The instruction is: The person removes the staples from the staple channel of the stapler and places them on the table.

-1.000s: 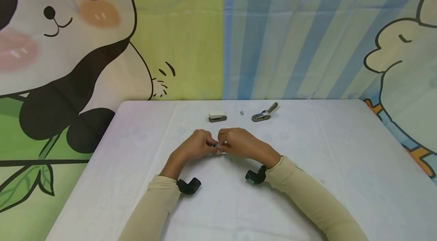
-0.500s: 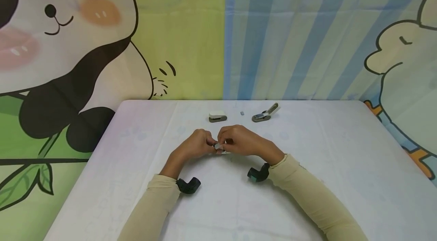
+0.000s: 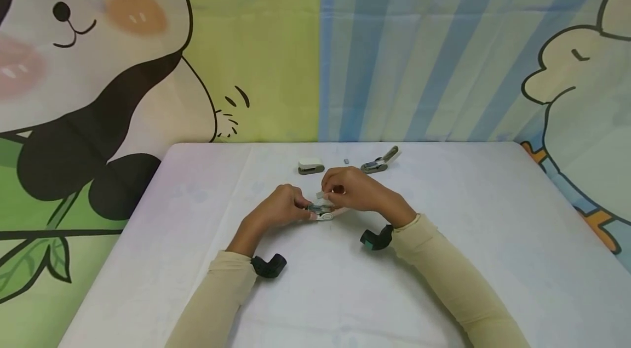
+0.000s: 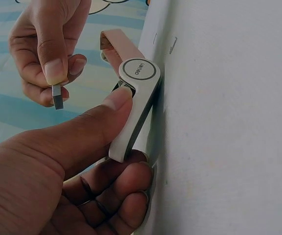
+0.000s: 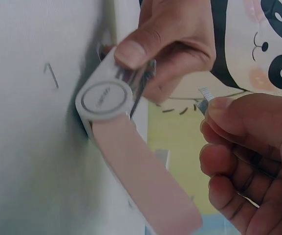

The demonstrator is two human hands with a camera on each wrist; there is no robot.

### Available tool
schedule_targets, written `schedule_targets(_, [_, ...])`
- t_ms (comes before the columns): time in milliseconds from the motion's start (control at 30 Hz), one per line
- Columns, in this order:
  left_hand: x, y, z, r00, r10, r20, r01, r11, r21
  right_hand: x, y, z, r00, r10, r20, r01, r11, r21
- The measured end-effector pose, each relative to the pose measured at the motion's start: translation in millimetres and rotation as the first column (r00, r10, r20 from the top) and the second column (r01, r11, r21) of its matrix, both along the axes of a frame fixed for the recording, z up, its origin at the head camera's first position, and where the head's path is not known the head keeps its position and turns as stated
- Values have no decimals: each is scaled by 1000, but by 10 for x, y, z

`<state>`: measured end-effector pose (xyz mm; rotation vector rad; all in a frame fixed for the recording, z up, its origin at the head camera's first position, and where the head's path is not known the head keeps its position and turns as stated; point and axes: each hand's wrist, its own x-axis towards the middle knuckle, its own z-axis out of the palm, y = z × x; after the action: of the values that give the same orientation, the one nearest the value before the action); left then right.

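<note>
My left hand (image 3: 281, 206) grips the white body of a stapler (image 4: 140, 103), its thumb over the open inner side. The stapler is spread wide at its round hinge, and its pink handle (image 5: 143, 171) points away from the left hand. Just above it in the head view, my right hand (image 3: 357, 189) pinches a short strip of staples (image 4: 57, 98) between thumb and finger. In the right wrist view the strip (image 5: 205, 95) sticks out past the fingertips, apart from the stapler. The left fingers partly hide the inside of the stapler.
Behind the hands on the white table (image 3: 443, 260) stand a closed white-and-grey stapler (image 3: 311, 166) and an opened grey one (image 3: 377, 165). A small grey block (image 3: 346, 161) lies between them. A loose staple (image 4: 173, 45) lies on the tabletop near the held stapler.
The right hand has lifted up and away from the stapler with the strip of staples in its fingers. More of the opened stapler now shows. The left hand has stayed nearly in place.
</note>
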<state>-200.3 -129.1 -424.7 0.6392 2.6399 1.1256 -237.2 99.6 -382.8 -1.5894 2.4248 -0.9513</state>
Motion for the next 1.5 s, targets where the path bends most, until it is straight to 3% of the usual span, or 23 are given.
schedule_targets(200, [-12, 10, -27, 1000, 0, 16, 0, 1000, -10, -151, 165, -35, 1000, -18, 25, 19, 999, -40])
schedule_targets(433, [1, 17, 3, 999, 28, 36, -27, 999, -26, -357, 370, -120, 990, -143, 11, 143, 987, -69])
schedule_targets(800, [-9, 6, -2, 999, 15, 36, -15, 1000, -9, -595, 426, -300, 962, -273, 30, 273, 962, -8])
schedule_targets(1133, [-17, -14, -15, 999, 18, 32, -19, 1000, 3, -811, 346, -336, 958, -288, -17, 288, 952, 101])
schedule_targets(1333, [-27, -24, -19, 1000, 7, 26, -7, 1000, 6, -841, 290, -338, 947, -318, -49, 322, 932, 169])
schedule_targets(1500, [-17, -23, -15, 999, 12, 38, -12, 1000, 11, -831, 279, -344, 949, -309, -61, 315, 931, 186])
